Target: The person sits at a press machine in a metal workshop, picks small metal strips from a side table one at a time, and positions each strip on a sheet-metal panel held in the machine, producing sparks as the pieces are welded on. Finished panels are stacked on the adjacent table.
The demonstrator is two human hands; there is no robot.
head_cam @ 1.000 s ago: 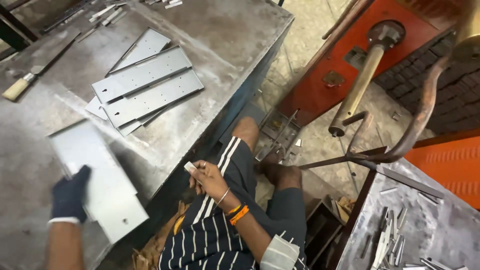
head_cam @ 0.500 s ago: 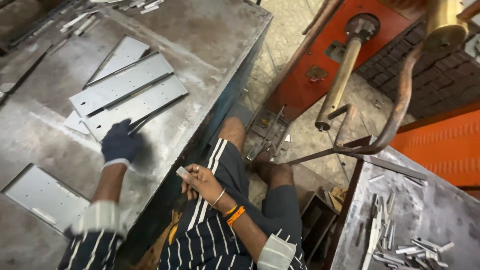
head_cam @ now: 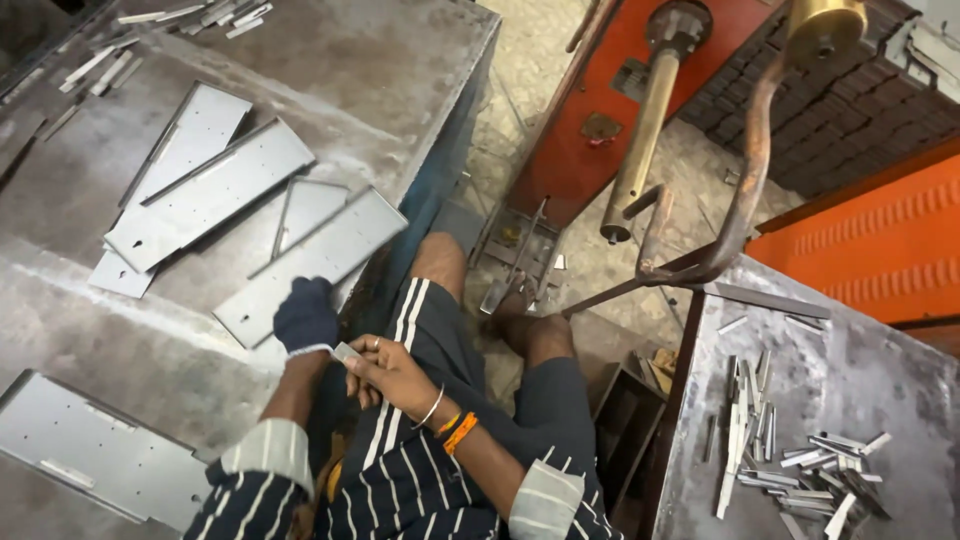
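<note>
Head view: seated at workbench (head_cam: 120, 330)
Left hand (head_cam: 305, 315): gloved, gripping metal plate (head_cam: 310, 265)
Right hand (head_cam: 385, 370): bare, pinching small metal strip (head_cam: 346, 352)

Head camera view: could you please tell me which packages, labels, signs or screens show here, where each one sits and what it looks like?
No package, sign or screen shows.
Small brass-coloured plate: on the red-orange machine panel, top centre; roughly shield-shaped, possibly a label; any marking is too small to tell.

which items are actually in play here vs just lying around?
In play:
- left hand, gloved, on long metal plate
- right hand, pinching small metal strip

Lying about:
- plate stack
- perforated plate
- loose strips on right bench
</note>
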